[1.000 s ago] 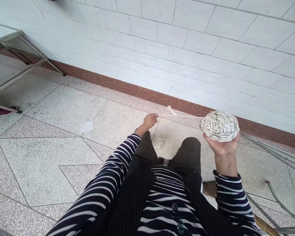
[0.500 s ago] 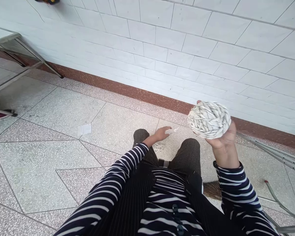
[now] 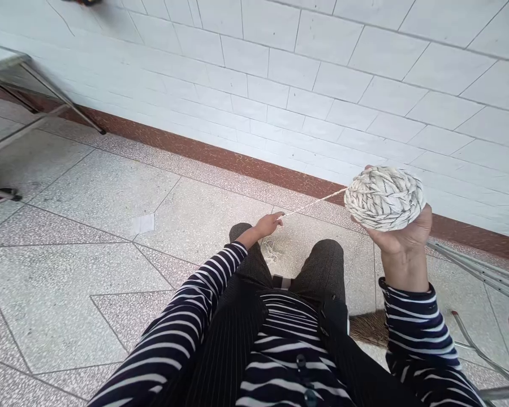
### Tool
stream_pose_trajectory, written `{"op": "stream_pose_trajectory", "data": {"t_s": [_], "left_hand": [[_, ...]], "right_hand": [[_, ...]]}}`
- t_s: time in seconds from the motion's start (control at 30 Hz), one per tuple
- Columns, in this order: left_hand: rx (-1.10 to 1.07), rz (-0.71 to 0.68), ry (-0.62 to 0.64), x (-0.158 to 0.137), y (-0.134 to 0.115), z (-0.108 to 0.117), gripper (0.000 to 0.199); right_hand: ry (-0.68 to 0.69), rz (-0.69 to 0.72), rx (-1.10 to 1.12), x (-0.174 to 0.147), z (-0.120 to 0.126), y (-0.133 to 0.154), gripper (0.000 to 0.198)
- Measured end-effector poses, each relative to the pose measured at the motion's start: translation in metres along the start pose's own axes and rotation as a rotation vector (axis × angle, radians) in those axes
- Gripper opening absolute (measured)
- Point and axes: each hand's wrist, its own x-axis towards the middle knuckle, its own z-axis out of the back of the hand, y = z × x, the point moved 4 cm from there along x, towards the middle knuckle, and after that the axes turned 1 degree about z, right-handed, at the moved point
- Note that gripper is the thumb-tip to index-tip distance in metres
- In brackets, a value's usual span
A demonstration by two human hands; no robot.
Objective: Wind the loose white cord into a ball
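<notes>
A large ball of white yarn with dark flecks (image 3: 385, 199) rests in my right hand (image 3: 409, 240), its fingers wrapped round the underside and far side. From the ball's left edge a strand of yarn (image 3: 318, 202) runs tautly down to my left hand (image 3: 270, 224). There my left fingers pinch the strand, out over my left knee. Below that hand, a loose tangle of white yarn (image 3: 271, 251) hangs or lies between my knees; I cannot tell which.
A white tiled wall (image 3: 275, 85) with a red-brown skirting strip rises ahead. A metal-legged table (image 3: 46, 90) stands at the left. A white paper (image 3: 144, 224) lies on the speckled floor. Metal frame bars (image 3: 479, 265) and a brown bristly thing (image 3: 368, 328) are at the right.
My right hand has moved right with the yarn ball. My left hand has gone from spread fingers to pinching the strand, which now stretches tight between the hands.
</notes>
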Motion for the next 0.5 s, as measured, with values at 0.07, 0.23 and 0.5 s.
{"op": "stream_pose_trajectory", "data": {"t_s": [0.07, 0.23, 0.5], "left_hand": [[-0.018, -0.031, -0.013, -0.002, -0.011, 0.002, 0.049], [-0.277, -0.275, -0.026, -0.011, -0.077, 0.003, 0.062], [-0.382, -0.335, -0.166, -0.011, -0.122, 0.01, 0.018]], "right_hand": [[0.011, -0.051, 0.015, 0.004, 0.003, -0.015, 0.056], [0.073, -0.288, -0.017, 0.012, 0.005, -0.064, 0.053], [0.117, -0.445, -0.118, 0.012, 0.013, -0.072, 0.054]]}}
